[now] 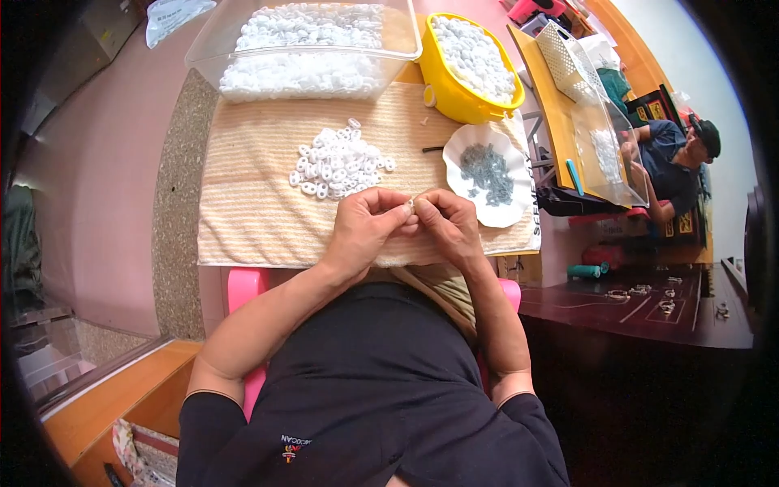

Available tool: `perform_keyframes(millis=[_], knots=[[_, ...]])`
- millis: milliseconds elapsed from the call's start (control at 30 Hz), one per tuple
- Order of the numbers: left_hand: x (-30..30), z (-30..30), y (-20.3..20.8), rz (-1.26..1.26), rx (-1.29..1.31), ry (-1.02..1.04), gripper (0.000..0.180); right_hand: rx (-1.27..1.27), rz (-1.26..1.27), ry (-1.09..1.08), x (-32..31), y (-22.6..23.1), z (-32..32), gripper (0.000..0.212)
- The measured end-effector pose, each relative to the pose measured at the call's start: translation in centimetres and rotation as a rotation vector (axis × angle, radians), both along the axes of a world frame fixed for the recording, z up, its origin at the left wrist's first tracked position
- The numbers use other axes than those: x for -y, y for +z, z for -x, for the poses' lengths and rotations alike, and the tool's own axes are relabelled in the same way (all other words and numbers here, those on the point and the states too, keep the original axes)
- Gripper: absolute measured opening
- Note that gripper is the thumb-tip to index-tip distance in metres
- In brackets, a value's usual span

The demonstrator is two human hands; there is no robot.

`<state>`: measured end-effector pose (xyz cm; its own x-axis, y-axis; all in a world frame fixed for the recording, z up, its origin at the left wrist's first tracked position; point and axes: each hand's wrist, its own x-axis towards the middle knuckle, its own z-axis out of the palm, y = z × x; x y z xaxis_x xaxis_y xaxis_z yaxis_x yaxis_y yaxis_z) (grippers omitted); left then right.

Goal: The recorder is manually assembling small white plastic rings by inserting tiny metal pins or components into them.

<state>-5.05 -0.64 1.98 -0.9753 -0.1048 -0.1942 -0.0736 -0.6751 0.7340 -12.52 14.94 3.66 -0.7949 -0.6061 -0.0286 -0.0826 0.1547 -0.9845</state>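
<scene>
My left hand (367, 229) and my right hand (451, 230) meet at the near edge of the towel-covered table, thumbs and fingertips pinched together. Between them shows a tiny pale bit, mostly hidden by the fingers and too small to name. Just beyond my left hand lies a loose pile of small white oval plastic pieces (337, 162) with holes in them. Beside my right hand stands a white wavy-rimmed dish (510, 213), holding many small dark grey pieces (487, 174). A thin black stick-like thing (432, 149) rests by the dish's left rim.
Striped towel (251, 211) covers the table. At its far side stand a clear plastic bin (304, 50) and a yellow tub (438, 77), both full of white pieces. To the right, another person (669, 158) sits at a wooden table (540, 89) with a clear box.
</scene>
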Motion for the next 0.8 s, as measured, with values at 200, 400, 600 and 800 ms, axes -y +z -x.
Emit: perform_keyframes(millis=[200,400,600,800], knots=[[0.1,0.0,0.0,-0.055,0.008,0.009,0.013,0.026,0.002,-0.004,0.2,0.1,0.1,0.019],[0.2,-0.1,0.2,-0.089,0.008,0.012,0.013,0.061,0.03,-0.023,0.3,0.4,0.1,0.018],[0.4,-0.2,0.7,-0.138,0.014,0.049,0.015,0.14,0.098,-0.031,0.5,1.1,0.7,0.018],[0.5,-0.5,1.9,-0.152,0.009,0.118,0.014,-0.016,-0.065,-0.066,1.8,1.5,2.3,0.018]])
